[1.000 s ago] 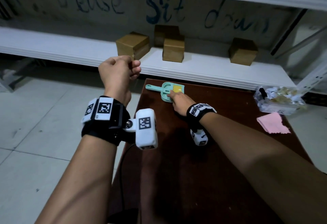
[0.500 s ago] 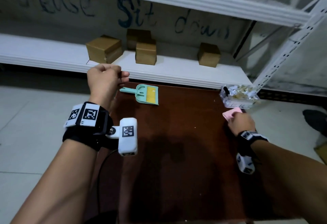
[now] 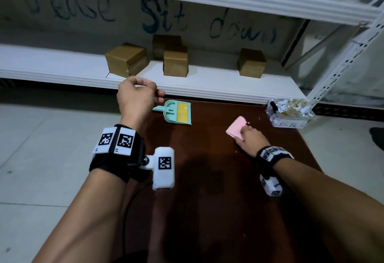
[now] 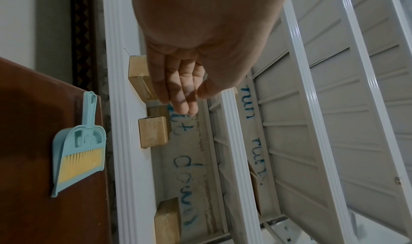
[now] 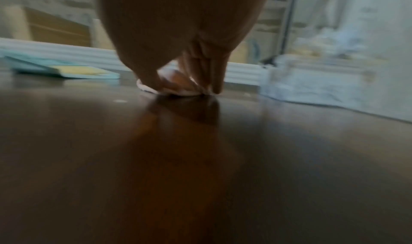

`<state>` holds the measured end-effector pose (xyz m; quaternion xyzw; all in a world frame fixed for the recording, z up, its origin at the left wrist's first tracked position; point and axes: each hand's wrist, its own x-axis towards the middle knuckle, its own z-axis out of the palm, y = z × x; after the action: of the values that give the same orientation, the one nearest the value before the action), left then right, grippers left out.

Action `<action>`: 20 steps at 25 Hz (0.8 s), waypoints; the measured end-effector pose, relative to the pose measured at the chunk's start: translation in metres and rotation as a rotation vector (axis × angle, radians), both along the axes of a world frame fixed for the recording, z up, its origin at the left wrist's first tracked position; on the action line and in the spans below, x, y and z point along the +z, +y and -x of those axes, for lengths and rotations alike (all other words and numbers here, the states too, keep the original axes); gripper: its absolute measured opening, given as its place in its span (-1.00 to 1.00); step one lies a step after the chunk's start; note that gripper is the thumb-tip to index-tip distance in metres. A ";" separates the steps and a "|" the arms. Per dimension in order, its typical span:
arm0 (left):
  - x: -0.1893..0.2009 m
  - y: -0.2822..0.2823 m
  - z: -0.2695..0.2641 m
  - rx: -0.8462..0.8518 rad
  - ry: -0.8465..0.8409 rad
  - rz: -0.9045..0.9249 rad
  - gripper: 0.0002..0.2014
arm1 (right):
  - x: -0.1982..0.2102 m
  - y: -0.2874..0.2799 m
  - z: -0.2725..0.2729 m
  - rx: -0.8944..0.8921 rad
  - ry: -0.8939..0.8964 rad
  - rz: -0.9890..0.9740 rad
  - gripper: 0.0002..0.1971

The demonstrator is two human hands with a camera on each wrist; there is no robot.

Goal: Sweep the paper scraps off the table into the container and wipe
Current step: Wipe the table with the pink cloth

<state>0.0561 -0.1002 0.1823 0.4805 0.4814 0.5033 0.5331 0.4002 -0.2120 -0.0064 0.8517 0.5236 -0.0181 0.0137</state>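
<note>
My right hand [image 3: 242,132] grips a folded pink cloth [image 3: 235,125] flat on the dark brown table [image 3: 207,179]; in the blurred right wrist view the thumb and fingers [image 5: 212,84] pinch the cloth [image 5: 156,90]. A tiny paper scrap [image 3: 248,123] lies beside it. The clear container [image 3: 291,115], full of crumpled paper scraps, stands at the table's far right corner. A teal dustpan with a yellow-bristled brush [image 3: 178,113] lies at the far left edge, also in the left wrist view [image 4: 78,159]. My left hand [image 3: 153,94] hovers above that edge, loosely curled and empty [image 4: 187,103].
Behind the table runs a white shelf [image 3: 207,84] with several cardboard boxes [image 3: 175,63]. A perforated white upright [image 3: 342,65] rises by the container. A black cable [image 3: 128,210] hangs off the table's left side. Grey tiled floor lies on both sides.
My right hand left the dustpan, crossed to the right, took the pink cloth and slid it inward over the table. The left hand stayed raised.
</note>
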 end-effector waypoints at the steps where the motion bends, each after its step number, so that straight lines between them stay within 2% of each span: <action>1: 0.000 0.001 0.001 0.003 -0.001 0.002 -0.94 | 0.000 0.014 0.007 0.016 -0.012 -0.026 -0.56; 6: -0.004 0.007 0.007 0.015 0.026 -0.005 -0.93 | -0.011 0.081 0.026 0.137 -0.021 0.099 -0.55; 10: -0.008 0.011 0.008 0.000 0.041 -0.016 -0.94 | -0.014 0.113 0.043 0.222 -0.014 0.219 -0.24; 13: -0.012 0.015 0.007 0.005 0.042 -0.013 -0.92 | -0.011 0.129 0.044 0.364 -0.046 0.188 -0.20; 15: -0.013 0.017 0.007 0.009 0.040 -0.009 -0.93 | -0.007 0.133 0.038 0.436 -0.003 0.123 -0.23; 17: -0.014 0.017 0.005 0.008 0.040 -0.003 -0.94 | 0.000 0.129 0.028 0.386 0.106 0.128 -0.34; 20: -0.015 0.015 0.001 -0.010 0.068 -0.010 -0.93 | -0.003 0.122 -0.008 0.141 0.264 -0.047 -0.45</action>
<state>0.0550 -0.0854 0.1670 0.5023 0.4942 0.4865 0.5166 0.4078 -0.0898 -0.0091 0.8031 0.5796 -0.1164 -0.0741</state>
